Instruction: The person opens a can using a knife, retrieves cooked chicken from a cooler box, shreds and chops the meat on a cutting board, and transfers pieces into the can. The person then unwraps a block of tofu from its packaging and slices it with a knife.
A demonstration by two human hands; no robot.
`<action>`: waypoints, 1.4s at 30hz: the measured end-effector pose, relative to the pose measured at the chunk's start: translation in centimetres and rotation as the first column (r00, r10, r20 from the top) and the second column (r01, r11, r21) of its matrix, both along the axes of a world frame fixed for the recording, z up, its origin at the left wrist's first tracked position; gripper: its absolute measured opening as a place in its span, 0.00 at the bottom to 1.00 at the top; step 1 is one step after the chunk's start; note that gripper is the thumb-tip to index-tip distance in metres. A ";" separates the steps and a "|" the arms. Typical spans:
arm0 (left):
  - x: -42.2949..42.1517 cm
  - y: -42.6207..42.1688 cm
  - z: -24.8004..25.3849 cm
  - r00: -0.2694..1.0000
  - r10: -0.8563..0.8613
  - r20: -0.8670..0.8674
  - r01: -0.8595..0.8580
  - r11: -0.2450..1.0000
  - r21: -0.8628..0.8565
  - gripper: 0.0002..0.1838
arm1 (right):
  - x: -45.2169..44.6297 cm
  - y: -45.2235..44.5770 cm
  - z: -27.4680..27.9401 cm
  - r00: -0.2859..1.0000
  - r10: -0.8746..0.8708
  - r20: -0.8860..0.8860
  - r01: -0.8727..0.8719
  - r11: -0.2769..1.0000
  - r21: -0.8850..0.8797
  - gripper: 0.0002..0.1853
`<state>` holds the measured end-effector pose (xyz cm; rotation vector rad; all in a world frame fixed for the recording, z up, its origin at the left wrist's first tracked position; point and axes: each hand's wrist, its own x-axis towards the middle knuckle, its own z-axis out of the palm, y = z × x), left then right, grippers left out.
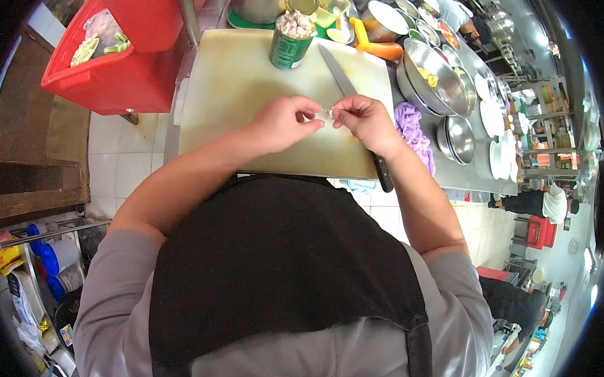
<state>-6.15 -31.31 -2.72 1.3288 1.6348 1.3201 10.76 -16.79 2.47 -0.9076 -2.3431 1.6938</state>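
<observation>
Over a pale cutting board [219, 84], my left hand [288, 122] and my right hand [369, 126] meet at a small, pale, see-through piece [326, 114]. It is too small to name. My right thumb and fingers pinch its right side, while the curled fingertips of my left hand hold its left side. A long kitchen knife [338, 70] lies slantwise on the board, its blade passing under my right hand and its black handle at the front edge. Behind my hands stands an opened green can [291, 50], heaped with pale, chunky pieces and with its lid [302, 1] bent up.
A red bin [111, 79] with plastic and green scraps stands left. At right are a purple cloth [414, 133], metal bowls [421, 72] and white plates [491, 116]. An orange-handled peeler-like tool [360, 33] and a carrot [382, 51] lie behind the board. Other people work farther right.
</observation>
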 end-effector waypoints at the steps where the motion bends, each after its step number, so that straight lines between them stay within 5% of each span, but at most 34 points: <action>1: 0.5 0.3 0.4 1.000 -0.015 0.024 0.015 1.000 -0.011 0.12 | 0.0 -0.5 0.4 1.000 -0.008 -0.024 0.007 1.000 -0.024 0.04; 9: 1.2 1.1 0.2 0.996 0.003 0.090 -0.006 1.000 0.029 0.10 | -0.1 -1.9 -1.1 0.985 -0.065 -0.158 0.057 0.997 -0.055 0.04; 12: 1.0 1.5 -0.9 0.978 0.023 0.205 -0.026 1.000 0.012 0.09 | -0.3 -2.1 -1.4 0.983 -0.075 -0.165 0.088 0.993 0.073 0.05; 18: 0.0 1.0 -0.7 0.920 -0.051 0.388 0.080 0.995 -0.059 0.11 | -0.2 -1.4 -1.3 0.978 -0.095 -0.184 0.091 0.995 -0.028 0.06; 21: -0.1 0.5 0.2 0.898 0.021 0.440 0.051 0.987 -0.151 0.12 | -0.5 -1.1 -0.7 0.994 -0.071 0.086 0.041 0.949 0.314 0.06; 24: -0.6 0.4 0.3 0.899 0.021 0.437 0.069 0.979 -0.189 0.13 | -0.8 -1.5 -0.4 0.991 0.055 -0.120 0.030 0.792 0.610 0.06; 27: -1.2 0.4 0.3 0.915 -0.032 0.403 0.113 0.977 -0.180 0.13 | -1.2 -2.5 0.7 0.968 0.160 -0.194 -0.053 0.884 0.464 0.06; 33: -1.0 0.1 0.9 0.889 0.046 0.455 0.116 0.940 -0.322 0.12 | -1.1 -1.9 -0.5 0.980 0.177 -0.091 -0.096 0.819 0.565 0.08; 37: -3.4 0.2 0.1 0.991 0.073 -0.110 -0.093 0.977 -0.190 0.13 | -1.4 0.4 -1.5 0.993 0.094 -0.068 -0.048 0.870 0.492 0.10; 40: -5.4 -0.5 0.9 0.960 0.092 -0.264 -0.150 0.966 -0.210 0.13 | -1.0 1.9 -0.6 0.993 0.098 -0.059 -0.041 0.790 0.612 0.12; 42: -6.5 -0.8 0.3 0.953 0.129 -0.272 -0.186 0.963 -0.194 0.13 | -0.4 2.5 0.2 0.975 0.039 0.217 -0.172 0.752 0.636 0.10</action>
